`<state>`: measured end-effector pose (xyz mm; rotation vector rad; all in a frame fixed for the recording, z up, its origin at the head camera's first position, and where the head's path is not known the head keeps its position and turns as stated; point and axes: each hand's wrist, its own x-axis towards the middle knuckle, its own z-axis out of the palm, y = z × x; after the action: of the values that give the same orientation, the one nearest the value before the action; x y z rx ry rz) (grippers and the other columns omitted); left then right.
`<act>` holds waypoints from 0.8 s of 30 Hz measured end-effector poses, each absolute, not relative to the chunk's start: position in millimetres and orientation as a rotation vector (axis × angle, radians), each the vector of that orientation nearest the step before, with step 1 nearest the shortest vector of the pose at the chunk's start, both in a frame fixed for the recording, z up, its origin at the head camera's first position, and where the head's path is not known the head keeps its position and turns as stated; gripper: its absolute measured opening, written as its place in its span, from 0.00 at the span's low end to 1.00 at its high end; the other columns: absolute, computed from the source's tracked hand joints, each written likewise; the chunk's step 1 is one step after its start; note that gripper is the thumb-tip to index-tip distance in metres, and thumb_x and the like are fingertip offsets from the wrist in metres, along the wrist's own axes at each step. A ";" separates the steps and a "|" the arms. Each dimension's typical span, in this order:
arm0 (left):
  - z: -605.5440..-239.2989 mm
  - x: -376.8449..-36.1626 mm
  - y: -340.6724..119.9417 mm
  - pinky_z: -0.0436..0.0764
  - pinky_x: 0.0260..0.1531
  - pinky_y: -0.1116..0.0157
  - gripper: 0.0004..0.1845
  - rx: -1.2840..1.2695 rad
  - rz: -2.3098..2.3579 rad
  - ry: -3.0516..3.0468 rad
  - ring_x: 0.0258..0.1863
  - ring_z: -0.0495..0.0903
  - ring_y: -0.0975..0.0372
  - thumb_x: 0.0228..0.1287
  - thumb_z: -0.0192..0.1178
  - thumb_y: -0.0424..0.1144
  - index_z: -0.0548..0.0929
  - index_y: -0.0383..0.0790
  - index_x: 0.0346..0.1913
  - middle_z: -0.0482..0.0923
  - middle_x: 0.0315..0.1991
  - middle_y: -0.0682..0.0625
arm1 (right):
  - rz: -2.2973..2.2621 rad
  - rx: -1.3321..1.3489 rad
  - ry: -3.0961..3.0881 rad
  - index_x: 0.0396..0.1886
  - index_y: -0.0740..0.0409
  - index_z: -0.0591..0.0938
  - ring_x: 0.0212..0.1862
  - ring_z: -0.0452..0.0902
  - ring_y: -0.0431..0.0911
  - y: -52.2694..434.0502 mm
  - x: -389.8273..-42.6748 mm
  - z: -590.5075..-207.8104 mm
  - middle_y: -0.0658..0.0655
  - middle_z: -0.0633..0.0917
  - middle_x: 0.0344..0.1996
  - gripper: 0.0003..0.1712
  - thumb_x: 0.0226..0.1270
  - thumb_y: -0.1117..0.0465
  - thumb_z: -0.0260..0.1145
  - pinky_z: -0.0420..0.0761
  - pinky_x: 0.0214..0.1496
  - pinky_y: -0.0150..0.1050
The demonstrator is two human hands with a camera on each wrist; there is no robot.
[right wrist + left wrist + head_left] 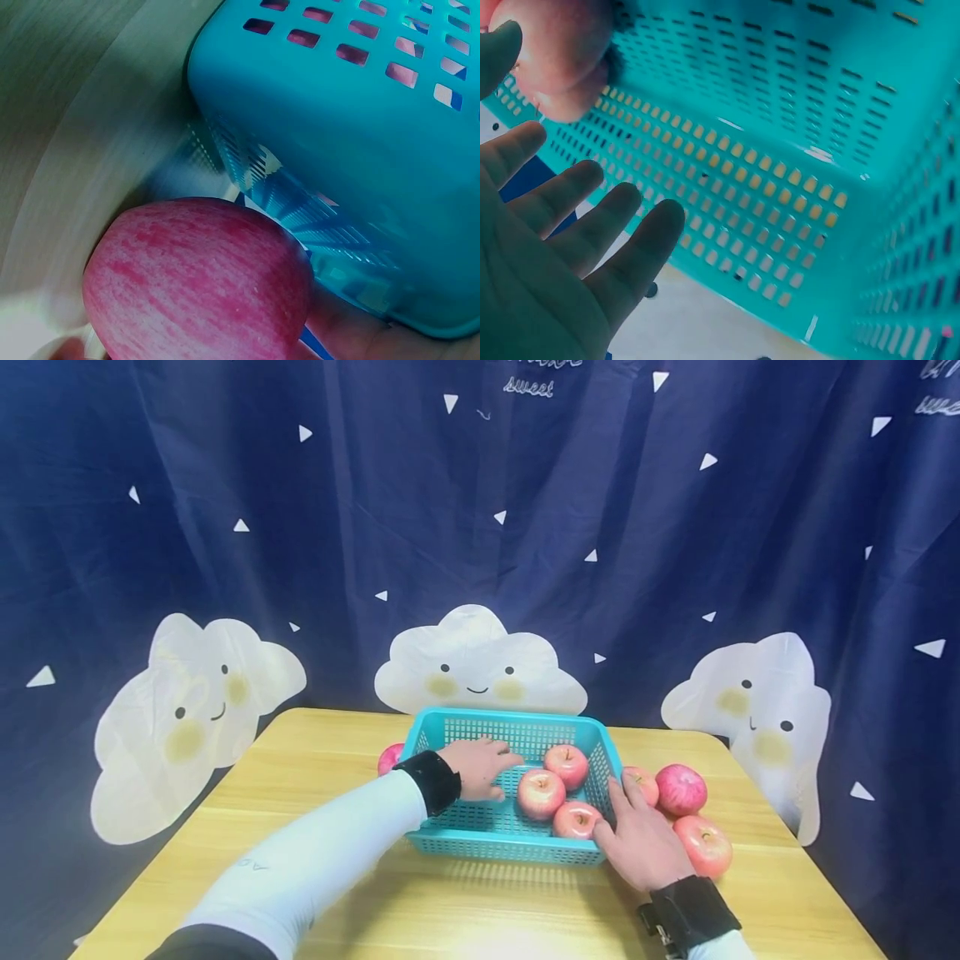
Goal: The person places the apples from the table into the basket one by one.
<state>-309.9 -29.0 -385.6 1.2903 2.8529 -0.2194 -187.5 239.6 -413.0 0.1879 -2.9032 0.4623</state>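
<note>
Just outside your turquoise plastic basket (510, 846), at its nine o'clock, one partly hidden apple (389, 758) remains out; your left hand (480, 768) is over the basket's inside, its grip wide and holding nothing; three apples (541, 794) are already in, toward three o'clock; your right hand (648, 847) is at the four o'clock rim, whether its grip clasps anything I cannot tell; three loose apples (681, 789) remain out at three o'clock; below is a wood-grain worktop (315, 752); beyond, at twelve, a navy cloud-print curtain (480, 485).
</note>
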 end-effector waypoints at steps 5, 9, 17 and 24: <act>-378.3 -311.8 -41.8 0.74 0.63 0.52 0.35 1.192 -0.182 2.854 0.69 0.69 0.51 0.67 0.65 0.54 0.69 0.54 0.75 0.69 0.71 0.46 | 0.462 0.194 -2.896 0.76 0.69 0.63 0.68 0.68 0.68 240.4 -186.7 -413.3 0.72 0.59 0.75 0.40 0.72 0.50 0.56 0.77 0.57 0.63; -370.2 -313.0 -53.5 0.73 0.64 0.52 0.34 1.119 -0.134 2.865 0.69 0.69 0.50 0.67 0.65 0.55 0.69 0.54 0.74 0.69 0.71 0.46 | 0.466 0.186 -2.898 0.76 0.69 0.63 0.67 0.70 0.68 240.3 -186.0 -413.2 0.72 0.59 0.75 0.40 0.71 0.50 0.56 0.78 0.57 0.63; -350.1 -315.2 -77.4 0.71 0.65 0.52 0.34 1.058 -0.070 2.925 0.68 0.70 0.50 0.69 0.64 0.53 0.69 0.51 0.75 0.69 0.71 0.46 | 0.462 0.191 -2.888 0.75 0.70 0.63 0.67 0.70 0.68 239.4 -186.4 -413.2 0.72 0.59 0.75 0.40 0.71 0.51 0.56 0.78 0.56 0.63; -343.1 -312.9 -103.7 0.74 0.62 0.52 0.33 1.024 0.035 2.921 0.65 0.73 0.50 0.70 0.63 0.50 0.69 0.46 0.75 0.70 0.69 0.44 | 0.446 0.196 -2.886 0.75 0.70 0.64 0.66 0.70 0.68 238.7 -186.1 -413.6 0.72 0.59 0.75 0.39 0.72 0.51 0.56 0.78 0.57 0.62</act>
<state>-312.9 -103.7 -343.1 1.0242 2.9206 0.0345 -186.1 238.7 -413.6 0.1961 -2.8862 0.4464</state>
